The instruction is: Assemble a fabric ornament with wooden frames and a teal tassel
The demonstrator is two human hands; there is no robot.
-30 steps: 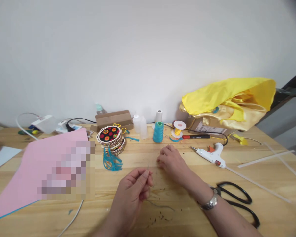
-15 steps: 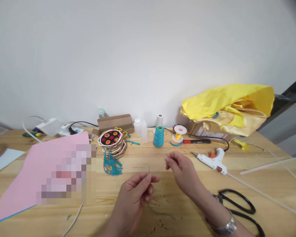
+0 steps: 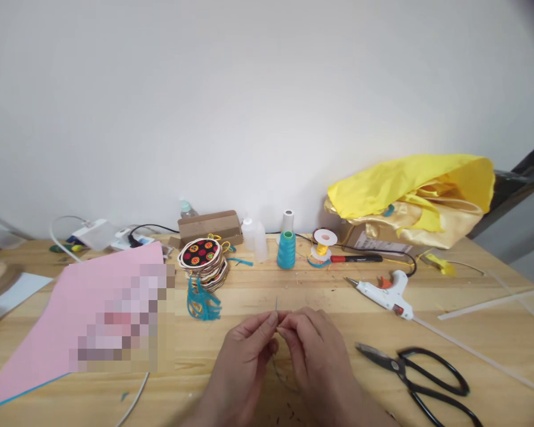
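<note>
My left hand [image 3: 244, 356] pinches a thin needle [image 3: 276, 303] that points upward above the wooden table [image 3: 427, 379]. My right hand [image 3: 315, 350] is closed in a pinch right beside it, fingertips touching the left fingertips at the needle's base. What the right fingers hold is too small to make out. A thin grey thread [image 3: 278, 375] curls down between the two hands. A teal thread cone [image 3: 286, 250] stands further back on the table.
A pink sheet [image 3: 93, 308] lies at the left. A stack of patterned round pieces [image 3: 202, 260] with teal tassels [image 3: 201, 299] sits behind the hands. A white glue gun [image 3: 382, 292], black scissors [image 3: 422, 379], clear glue sticks [image 3: 489, 302] and yellow fabric [image 3: 413, 190] occupy the right.
My right hand drew back from the far table toward me and met the left hand's fingertips at the needle. The left hand stayed in its pinch.
</note>
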